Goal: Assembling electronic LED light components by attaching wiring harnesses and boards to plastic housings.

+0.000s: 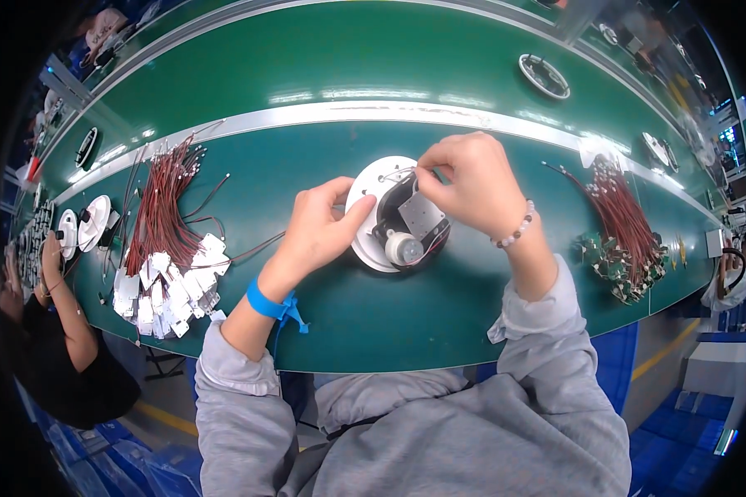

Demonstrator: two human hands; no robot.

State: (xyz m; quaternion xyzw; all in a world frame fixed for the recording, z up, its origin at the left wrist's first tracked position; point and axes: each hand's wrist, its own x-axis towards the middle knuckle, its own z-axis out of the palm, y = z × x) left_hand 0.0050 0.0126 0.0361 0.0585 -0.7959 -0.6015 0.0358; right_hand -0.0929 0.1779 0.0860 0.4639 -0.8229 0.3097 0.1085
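Observation:
A white round disc (365, 229) with small holes is tilted up above the green bench in front of me. Mounted on it are a black curved housing (399, 199), a silvery metal plate (423, 216) and a whitish round motor-like part (404, 248). My left hand (327, 225) grips the disc at its left edge, thumb on the face. At the top of the black housing, the thumb and forefinger of my right hand (471, 178) are pinched together, close to a thin pale wire (396, 175). Whatever is between those fingertips is hidden.
Left lies a bundle of red-brown wires (164, 203) with white plates (170, 290); right, similar wires (620, 211) with small green circuit boards (622, 263). A white ring-shaped part (544, 76) sits on the conveyor belt (348, 54) beyond. A co-worker's arm (70, 311) is at far left.

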